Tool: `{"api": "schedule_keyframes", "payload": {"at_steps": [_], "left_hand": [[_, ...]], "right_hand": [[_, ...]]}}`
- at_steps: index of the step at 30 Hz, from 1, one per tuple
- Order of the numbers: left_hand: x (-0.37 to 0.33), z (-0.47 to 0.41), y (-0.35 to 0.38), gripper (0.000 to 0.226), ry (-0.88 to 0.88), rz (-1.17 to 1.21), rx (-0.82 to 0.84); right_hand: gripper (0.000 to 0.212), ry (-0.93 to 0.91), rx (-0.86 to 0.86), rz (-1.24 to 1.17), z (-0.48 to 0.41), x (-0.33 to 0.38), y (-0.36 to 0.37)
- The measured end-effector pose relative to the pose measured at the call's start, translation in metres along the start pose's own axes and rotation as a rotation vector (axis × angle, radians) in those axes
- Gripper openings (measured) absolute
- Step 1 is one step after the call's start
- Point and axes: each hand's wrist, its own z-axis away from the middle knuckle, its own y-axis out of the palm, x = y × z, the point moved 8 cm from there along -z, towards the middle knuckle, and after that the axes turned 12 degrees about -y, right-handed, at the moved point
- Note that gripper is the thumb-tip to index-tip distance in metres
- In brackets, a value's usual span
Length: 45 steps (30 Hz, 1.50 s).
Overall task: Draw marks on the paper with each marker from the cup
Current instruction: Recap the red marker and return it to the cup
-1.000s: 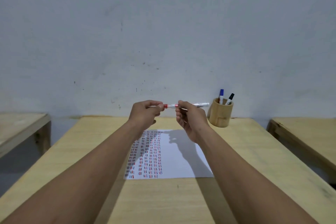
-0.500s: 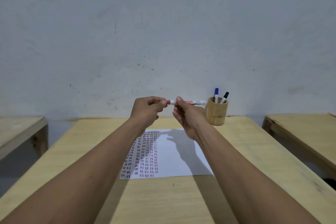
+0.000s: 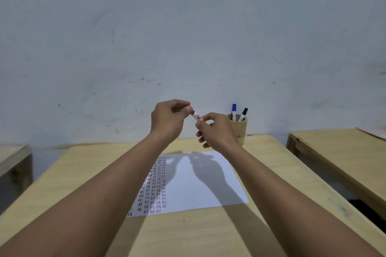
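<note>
1. Head view: a slim white plastic marker with red end and red lettering [image 3: 197, 118] is held in the air above the far half of the desk, tilted, its red end uppermost at the left.
2. The left hand [image 3: 168, 120] is curled, with fingertips pinching at the marker's red end; the right hand [image 3: 217, 131] grips the lower barrel in closed fingers.
3. A smooth cylindrical wooden cup [image 3: 240, 130] stands at the desk's far right, partly behind the right hand. It holds a white marker with blue cap [image 3: 234, 112] and a white marker with black cap [image 3: 243, 114], both upright, leaning slightly.
4. A flat white rectangular sheet of paper [image 3: 200, 185] lies mid-desk, its left part covered in columns of short red and dark dashes; the hands' shadows fall across it.
5. The pale, matte plywood desk [image 3: 208, 233] shows faint grain. Similar wooden desks flank it on either side, apart from it.
6. Behind is a rough, scuffed grey-white wall [image 3: 188, 37].
</note>
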Motion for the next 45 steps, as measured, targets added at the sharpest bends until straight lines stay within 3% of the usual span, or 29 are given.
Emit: {"api": "schedule_keyframes", "payload": {"at_steps": [4,15,23,26,29,35,41,45], "left_hand": [[-0.009,-0.01,0.025,0.017,-0.003,-0.027,0.059],[0.038,-0.033,0.132,0.028,-0.056,-0.224,0.13],[0.071,-0.047,0.199,0.073,-0.113,-0.292,0.225],[0.073,-0.046,0.208,0.058,-0.126,-0.233,0.231],[0.076,-0.046,0.214,0.065,-0.121,-0.236,0.244],[0.082,-0.053,0.217,0.044,-0.128,-0.24,0.211],[0.084,-0.054,0.217,0.047,-0.114,-0.211,0.215],[0.084,-0.054,0.216,0.046,-0.12,-0.207,0.208]], "right_hand": [[0.021,-0.083,-0.04,0.199,-0.012,-0.007,-0.031],[0.022,-0.128,-0.283,0.238,-0.064,-0.028,-0.12],[0.011,-0.136,-0.291,0.246,-0.101,-0.06,-0.129],[0.007,-0.081,-0.226,0.273,-0.11,-0.077,-0.119],[0.011,-0.046,-0.142,0.3,-0.115,-0.09,-0.109],[0.023,0.013,-0.015,0.389,-0.12,-0.109,-0.092],[0.02,0.019,0.0,0.393,-0.123,-0.112,-0.092],[0.015,-0.001,-0.1,0.438,-0.123,-0.107,-0.099]]}}
